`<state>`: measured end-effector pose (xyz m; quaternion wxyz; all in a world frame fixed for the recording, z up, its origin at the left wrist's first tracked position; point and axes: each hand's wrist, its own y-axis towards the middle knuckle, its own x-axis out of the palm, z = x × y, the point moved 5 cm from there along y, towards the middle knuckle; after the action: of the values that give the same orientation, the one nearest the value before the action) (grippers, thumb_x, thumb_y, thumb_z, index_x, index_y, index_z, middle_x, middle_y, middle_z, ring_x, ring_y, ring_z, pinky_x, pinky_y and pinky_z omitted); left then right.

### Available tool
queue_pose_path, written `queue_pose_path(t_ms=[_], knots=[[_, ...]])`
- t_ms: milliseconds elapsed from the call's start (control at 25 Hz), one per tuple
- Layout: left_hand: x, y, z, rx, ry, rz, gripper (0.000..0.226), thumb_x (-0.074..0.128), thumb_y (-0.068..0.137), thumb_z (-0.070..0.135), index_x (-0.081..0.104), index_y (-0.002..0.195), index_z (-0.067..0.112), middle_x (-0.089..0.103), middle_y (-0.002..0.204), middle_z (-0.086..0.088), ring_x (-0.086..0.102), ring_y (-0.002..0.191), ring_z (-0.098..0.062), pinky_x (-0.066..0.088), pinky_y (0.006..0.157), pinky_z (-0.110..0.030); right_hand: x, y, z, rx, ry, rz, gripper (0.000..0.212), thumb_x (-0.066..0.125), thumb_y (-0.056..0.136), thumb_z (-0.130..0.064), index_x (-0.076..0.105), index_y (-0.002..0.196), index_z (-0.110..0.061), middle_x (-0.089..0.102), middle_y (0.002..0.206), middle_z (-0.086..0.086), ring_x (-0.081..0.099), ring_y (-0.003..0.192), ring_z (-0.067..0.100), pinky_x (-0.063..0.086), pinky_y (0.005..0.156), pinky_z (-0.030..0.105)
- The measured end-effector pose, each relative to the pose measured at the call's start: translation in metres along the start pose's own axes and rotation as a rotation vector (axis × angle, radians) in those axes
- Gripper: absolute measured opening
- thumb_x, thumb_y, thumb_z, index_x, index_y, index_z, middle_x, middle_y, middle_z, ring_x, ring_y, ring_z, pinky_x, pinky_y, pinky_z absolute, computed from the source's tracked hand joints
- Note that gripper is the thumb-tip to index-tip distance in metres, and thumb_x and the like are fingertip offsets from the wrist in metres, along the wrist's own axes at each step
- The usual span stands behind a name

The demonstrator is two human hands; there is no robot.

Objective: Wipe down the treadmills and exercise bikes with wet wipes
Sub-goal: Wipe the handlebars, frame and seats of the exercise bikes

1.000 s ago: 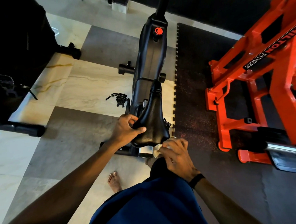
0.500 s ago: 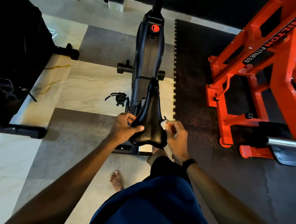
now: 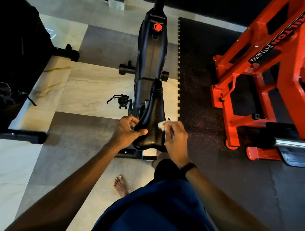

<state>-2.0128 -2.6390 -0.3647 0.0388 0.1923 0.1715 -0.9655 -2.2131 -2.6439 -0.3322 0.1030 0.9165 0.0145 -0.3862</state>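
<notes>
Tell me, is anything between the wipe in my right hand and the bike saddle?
Nothing visible. The right hand pinches the wet wipe right at the saddle on its right edge, while the left hand grips the saddle's left side, clear of the wipe.

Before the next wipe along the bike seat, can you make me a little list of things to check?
1. Left hand holds the black padded bike seat steady: ok, thumb on top, fingers curled at its left edge.
2. Right hand has the small white wet wipe: ok, pinched at the fingertips.
3. Wipe touches the seat: ok, at the right edge.
4. Wipe wet enough: cannot tell.
5. Seat's narrow front end free to wipe: ok, nothing lies on it.
6. Bare foot clear of the bike's base: ok, on the tiled floor behind it.
</notes>
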Motion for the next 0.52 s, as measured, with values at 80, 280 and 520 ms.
queue_pose_path(t_ms=[80, 280, 520], knots=[[0.0, -0.001, -0.002, 0.003, -0.01, 0.016, 0.04, 0.09, 0.069, 0.023, 0.065, 0.098, 0.014, 0.065, 0.089, 0.001, 0.059, 0.08, -0.009, 0.044, 0.065, -0.019, -0.006, -0.049, 0.001, -0.095, 0.01, -0.078, 0.014, 0.055, 0.097, -0.007, 0.067, 0.104, -0.005, 0.057, 0.11, 0.005, 0.057, 0.101, 0.012, 0.044, 0.094, 0.017], [-0.002, 0.0, 0.002, -0.008, 0.015, 0.009, 0.04, 0.09, 0.069, 0.022, 0.065, 0.099, 0.014, 0.064, 0.086, 0.006, 0.058, 0.078, -0.004, 0.041, 0.062, -0.013, -0.001, -0.003, 0.004, -0.04, -0.044, -0.013, 0.01, 0.058, 0.095, 0.001, 0.066, 0.099, -0.003, 0.058, 0.105, 0.011, 0.057, 0.093, 0.016, 0.046, 0.088, 0.017], [-0.006, 0.001, -0.001, -0.012, -0.037, -0.012, 0.018, 0.078, 0.085, 0.024, 0.071, 0.098, 0.014, 0.068, 0.084, 0.007, 0.062, 0.077, 0.0, 0.045, 0.065, -0.009, 0.022, -0.016, -0.025, -0.245, -0.135, -0.065, 0.021, 0.05, 0.09, -0.003, 0.067, 0.103, -0.004, 0.051, 0.112, 0.005, 0.055, 0.101, 0.022, 0.05, 0.093, 0.032]])
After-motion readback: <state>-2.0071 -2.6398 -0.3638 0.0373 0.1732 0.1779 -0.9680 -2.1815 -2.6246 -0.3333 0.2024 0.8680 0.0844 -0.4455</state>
